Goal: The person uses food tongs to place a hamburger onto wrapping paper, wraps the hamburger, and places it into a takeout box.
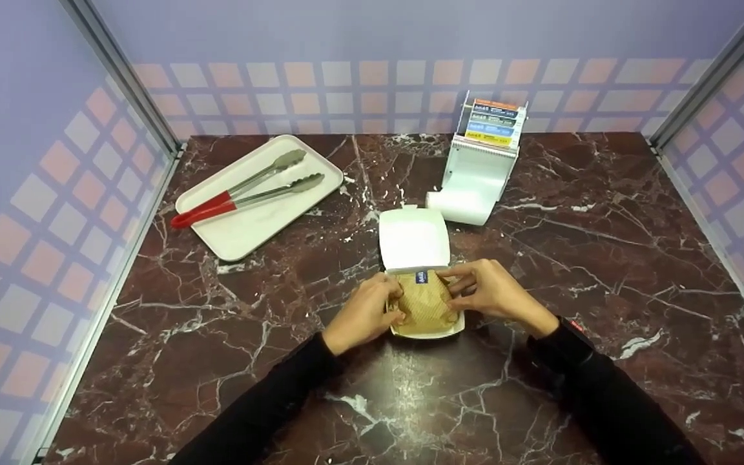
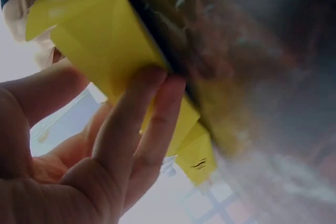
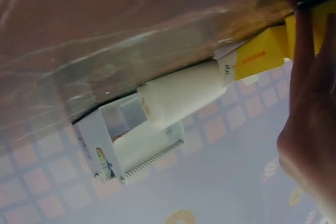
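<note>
A takeaway clamshell box (image 1: 414, 236), white inside and yellow outside, stands open with its lid folded back. In its base sits a packet wrapped in tan patterned paper (image 1: 422, 310), with a small blue label (image 1: 421, 277) near its far edge. My left hand (image 1: 362, 313) grips the packet's left side between thumb and fingers. In the left wrist view, other left fingertips (image 2: 170, 85) lie against the box's yellow outer wall (image 2: 100, 40). From the right, my right hand (image 1: 495, 294) pinches the packet's other side. The packet's underside is hidden in the box.
A white tray (image 1: 243, 242) at the back left holds red-handled tongs (image 1: 249, 190). Right behind the box, a white spiral-bound stand (image 1: 482, 168) carries several coloured label strips (image 1: 493, 123), with a white roll (image 1: 459, 208) at its near end. Tiled-pattern walls enclose the dark marbled table (image 1: 217, 387).
</note>
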